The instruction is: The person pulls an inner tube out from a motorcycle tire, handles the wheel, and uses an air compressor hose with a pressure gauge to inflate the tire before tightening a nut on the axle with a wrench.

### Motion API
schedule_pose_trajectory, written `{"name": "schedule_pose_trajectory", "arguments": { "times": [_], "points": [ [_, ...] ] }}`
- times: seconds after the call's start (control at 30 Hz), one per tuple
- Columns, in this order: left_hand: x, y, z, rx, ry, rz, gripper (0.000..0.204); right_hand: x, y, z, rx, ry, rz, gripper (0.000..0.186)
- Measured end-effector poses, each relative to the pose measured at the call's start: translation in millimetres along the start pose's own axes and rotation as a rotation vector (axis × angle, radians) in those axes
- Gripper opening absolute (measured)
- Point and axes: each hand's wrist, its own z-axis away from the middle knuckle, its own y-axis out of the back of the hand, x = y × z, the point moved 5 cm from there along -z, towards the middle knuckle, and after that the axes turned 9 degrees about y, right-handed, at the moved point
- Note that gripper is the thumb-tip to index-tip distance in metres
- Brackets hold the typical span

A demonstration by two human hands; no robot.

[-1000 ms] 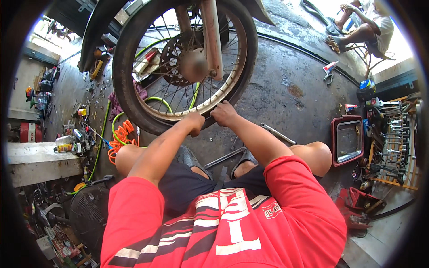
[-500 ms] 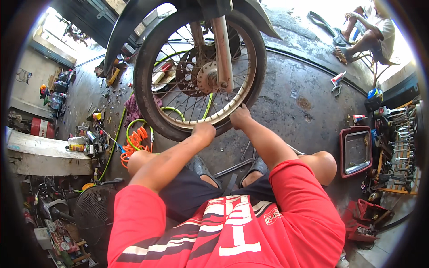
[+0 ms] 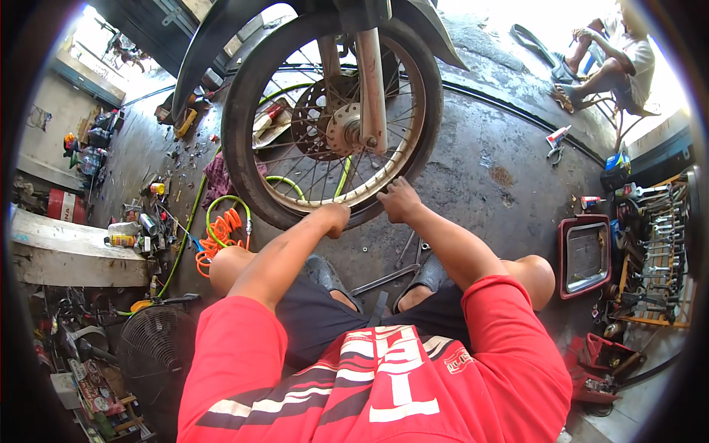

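A motorcycle front wheel fills the upper middle, with a black tyre [image 3: 244, 173], silver spoked rim, brake disc [image 3: 310, 129] and hub [image 3: 345, 124] on a fork leg [image 3: 369, 81] beneath a dark mudguard [image 3: 428, 37]. My left hand [image 3: 332, 218] has its fingers curled on the bottom of the tyre. My right hand [image 3: 399, 200] grips the tyre a little higher on the right, fingers bent against it near the rim. Both palms are turned away from view, so their exact hold is partly hidden.
Orange coiled hose [image 3: 221, 232] and green hose lie left. Metal bars [image 3: 384, 277] lie by my feet. A red-rimmed tray [image 3: 585, 225] and socket rack [image 3: 657, 258] stand right, a fan [image 3: 151, 347] lower left. Another person [image 3: 613, 63] sits upper right beside pliers [image 3: 554, 153].
The wheel and surroundings appear shifted rightward in view since a second ago. My hands remain on the lower tyre, with my right hand's fingers slightly changed in position.
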Motion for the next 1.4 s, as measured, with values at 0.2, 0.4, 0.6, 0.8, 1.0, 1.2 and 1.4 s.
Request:
{"name": "schedule_pose_trajectory", "arguments": {
  "times": [0.2, 0.4, 0.6, 0.8, 1.0, 1.2, 1.4],
  "points": [
    [28, 5, -35, 0.245, -0.012, 0.233, 0.037, 8, -12, -7, 0.162, 0.163, -0.157, 0.037],
    [46, 7, -24, 0.370, 0.124, 0.188, 0.020, 2, -10, -11, 0.040, 0.037, -0.167, 0.027],
    [18, 1, 11, 0.310, 0.156, -0.132, 0.014, -1, -13, -6, 0.147, 0.048, -0.096, 0.012],
    [16, 6, -8, -0.111, -0.075, -0.367, 0.025, 2, -19, -1, 0.141, 0.050, -0.059, 0.019],
    [-9, 21, -16, 0.072, -0.053, 0.062, 0.044, 15, -8, 1, 0.210, 0.063, -0.040, 0.031],
    [1, 39, 56, -0.052, 0.095, -0.352, 0.040, 25, -24, -6, 0.164, 0.128, -0.071, 0.048],
    [-24, 39, 69, 0.151, 0.133, -0.096, 0.035, 100, -2, 18, 0.777, -0.136, -1.610, 0.027]
  ]
}}
